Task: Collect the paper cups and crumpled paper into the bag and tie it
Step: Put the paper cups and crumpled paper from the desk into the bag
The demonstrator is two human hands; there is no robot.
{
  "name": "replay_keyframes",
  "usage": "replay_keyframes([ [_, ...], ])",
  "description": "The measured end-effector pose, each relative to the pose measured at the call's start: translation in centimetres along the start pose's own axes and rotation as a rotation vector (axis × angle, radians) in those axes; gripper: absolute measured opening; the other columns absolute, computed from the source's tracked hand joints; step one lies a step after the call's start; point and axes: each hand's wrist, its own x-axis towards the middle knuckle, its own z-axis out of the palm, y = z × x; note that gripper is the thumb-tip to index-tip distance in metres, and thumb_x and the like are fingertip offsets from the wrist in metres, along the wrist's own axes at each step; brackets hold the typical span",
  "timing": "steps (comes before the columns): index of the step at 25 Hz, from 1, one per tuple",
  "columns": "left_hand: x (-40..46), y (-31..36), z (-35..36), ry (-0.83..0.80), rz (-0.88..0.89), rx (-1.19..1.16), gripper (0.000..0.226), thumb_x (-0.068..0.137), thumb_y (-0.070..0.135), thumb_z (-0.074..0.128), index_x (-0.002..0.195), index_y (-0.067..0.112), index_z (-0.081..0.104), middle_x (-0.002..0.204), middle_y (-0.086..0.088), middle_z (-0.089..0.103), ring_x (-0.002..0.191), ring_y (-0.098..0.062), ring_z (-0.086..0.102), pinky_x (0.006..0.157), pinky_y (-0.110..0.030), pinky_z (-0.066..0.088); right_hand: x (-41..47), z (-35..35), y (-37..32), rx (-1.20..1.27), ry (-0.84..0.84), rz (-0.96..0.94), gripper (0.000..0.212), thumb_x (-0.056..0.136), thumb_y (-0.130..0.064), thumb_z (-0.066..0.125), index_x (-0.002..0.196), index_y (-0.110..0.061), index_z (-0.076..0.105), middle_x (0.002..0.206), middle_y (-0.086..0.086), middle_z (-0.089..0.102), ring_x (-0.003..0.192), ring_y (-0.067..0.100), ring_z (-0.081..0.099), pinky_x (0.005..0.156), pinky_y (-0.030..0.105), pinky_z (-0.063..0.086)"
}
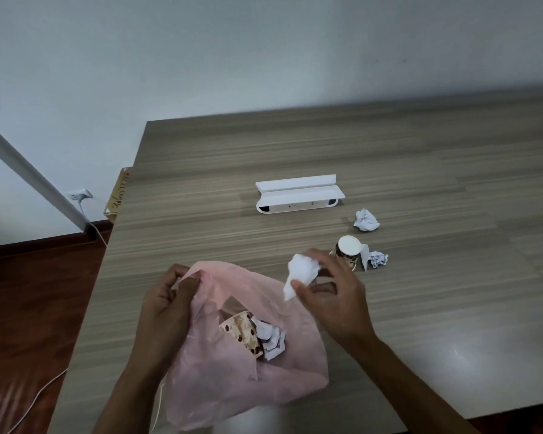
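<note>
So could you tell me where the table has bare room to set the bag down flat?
Bare: the table left of the white holder, and the near right corner. Crowded: right of the bag, round the cup and two paper balls.

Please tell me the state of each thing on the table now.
Pink bag: open, left hand grips its rim.
Paper ball: held by right hand.
Cup in bag: lying inside.
Cup on table: tipped over.
Two paper balls: on table.
</note>
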Motion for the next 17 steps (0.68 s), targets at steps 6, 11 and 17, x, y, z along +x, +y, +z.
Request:
replay_keyframes([
  [6, -1.0, 0.2, 1.8, -0.087, -0.007, -0.008, 0.018, 0.097, 0.014, 0.055, 0.084, 0.007, 0.063, 0.065, -0.016, 0.063, 0.055, -0.017, 0.054, 0.047, -0.02, 0.041, -5.8, 5.2, 0.7, -0.407, -0.2, -0.318, 0.052, 0.079, -0.049, 0.071, 0.127, -0.033, 0.059, 0.118, -0.007, 0.063, 0.107, 0.007, 0.059, 0.086, 0.024, 0.053],
  [11, -2.3, 1.0, 2.7, -0.186, 0.046, -0.039, 0.017, 0.096, 0.011, 0.054, 0.085, 0.004, 0.064, 0.066, -0.009, 0.071, 0.053, -0.013, 0.064, 0.048, -0.017, 0.047, -5.6, 8.8, 2.0, -0.494, -0.372, -0.204, 0.068, 0.09, -0.039, 0.056, 0.146, -0.046, 0.018, 0.153, 0.003, 0.041, 0.142, 0.019, 0.039, 0.111, 0.046, 0.04],
  [17, -1.8, 0.8, 4.5, -0.202, 0.044, -0.01, 0.017, 0.096, 0.015, 0.055, 0.084, 0.006, 0.063, 0.075, -0.033, 0.057, 0.059, -0.022, 0.049, 0.046, -0.022, 0.037, -4.8, 5.0, 1.2, -0.423, -0.569, -0.155, 0.031, 0.093, -0.021, 0.054, 0.122, -0.016, 0.063, 0.12, 0.01, 0.068, 0.103, 0.027, 0.066, 0.088, 0.033, 0.05],
])
